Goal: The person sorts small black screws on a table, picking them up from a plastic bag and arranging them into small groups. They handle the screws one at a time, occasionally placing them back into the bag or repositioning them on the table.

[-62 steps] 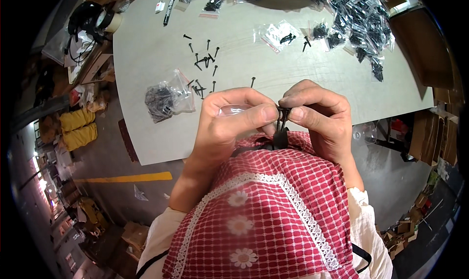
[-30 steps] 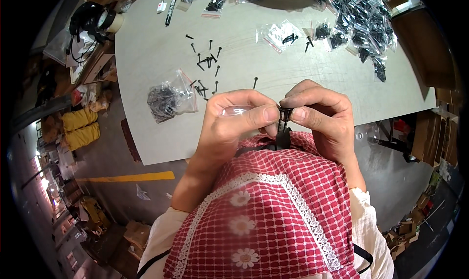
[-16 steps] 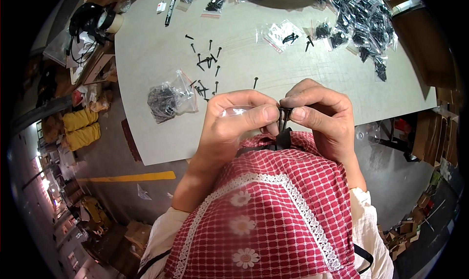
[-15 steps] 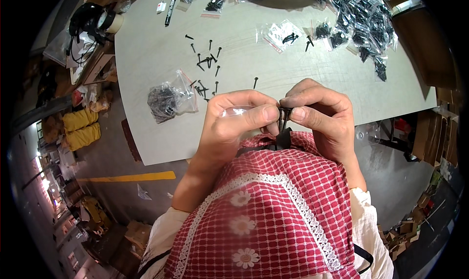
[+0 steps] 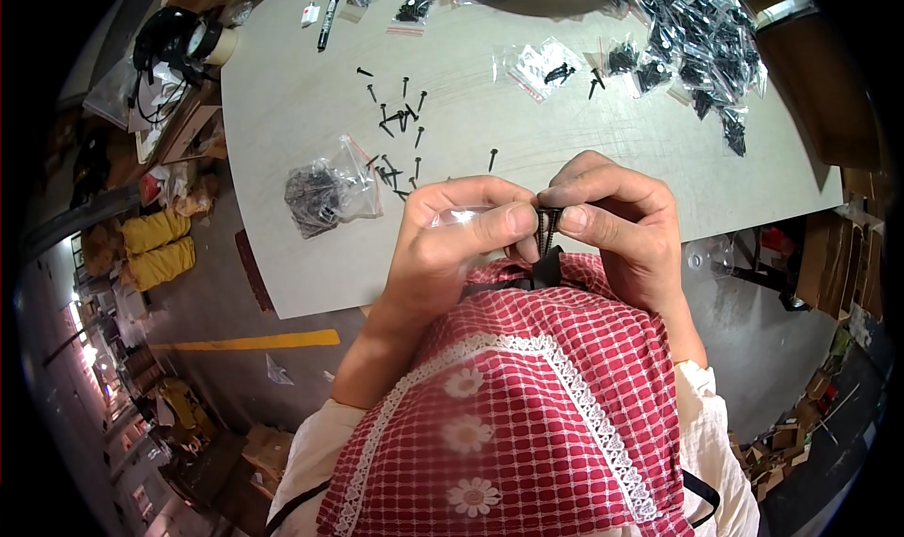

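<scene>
At the table's near edge, a few dark screws [image 5: 544, 233] stand close together, heads up, between my fingertips. My left hand [image 5: 438, 245] pinches them from one side, with a small clear plastic bag [image 5: 459, 215] tucked in its fingers. From the other side my right hand [image 5: 629, 219] closes thumb and fingertips on the screw heads. How many screws there are is partly hidden. Beyond my left hand lie several loose screws [image 5: 403, 119], and a single screw [image 5: 492, 159] rests just past my knuckles. An open clear bag [image 5: 318, 196] full of dark screws lies left of that hand.
Filled bags of dark parts [image 5: 697, 43] are heaped at the far right of the pale table [image 5: 301, 264]. Nearer the middle lies a bag [image 5: 541, 69] with screws on it. A black marker [image 5: 330, 17] lies far left. Yellow bundles [image 5: 158, 245] sit beyond the table's left side.
My hands stay nearly in place, shifting only slightly around the screws. The things on the table have not moved.
</scene>
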Action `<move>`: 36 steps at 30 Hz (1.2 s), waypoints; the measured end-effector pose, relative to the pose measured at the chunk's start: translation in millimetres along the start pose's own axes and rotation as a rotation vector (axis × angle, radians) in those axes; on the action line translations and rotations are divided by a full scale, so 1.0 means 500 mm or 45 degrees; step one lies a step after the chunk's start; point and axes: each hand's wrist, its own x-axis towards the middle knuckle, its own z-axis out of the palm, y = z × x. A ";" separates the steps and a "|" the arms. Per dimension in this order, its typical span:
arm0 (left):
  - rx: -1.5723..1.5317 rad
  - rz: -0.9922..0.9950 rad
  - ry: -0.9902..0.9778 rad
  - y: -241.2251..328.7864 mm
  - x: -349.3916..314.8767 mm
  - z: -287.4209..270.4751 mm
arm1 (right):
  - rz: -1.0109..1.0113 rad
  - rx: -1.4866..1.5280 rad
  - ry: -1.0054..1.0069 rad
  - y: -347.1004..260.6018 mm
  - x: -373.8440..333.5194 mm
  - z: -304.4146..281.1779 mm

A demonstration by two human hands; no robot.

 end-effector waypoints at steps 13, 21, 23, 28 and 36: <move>-0.016 -0.030 0.007 -0.002 0.000 0.000 | 0.074 0.082 -0.043 0.007 0.005 -0.011; -0.001 -0.059 0.020 -0.005 0.001 -0.003 | 0.096 0.103 -0.064 0.010 0.007 -0.015; -0.021 -0.062 0.021 -0.005 0.000 -0.002 | 0.100 0.114 -0.068 0.012 0.008 -0.015; -0.024 -0.060 0.027 -0.007 0.002 -0.002 | 0.093 0.106 -0.066 0.015 0.008 -0.014; 0.008 -0.064 0.021 -0.012 0.004 -0.005 | 0.098 0.082 -0.094 0.013 0.009 -0.009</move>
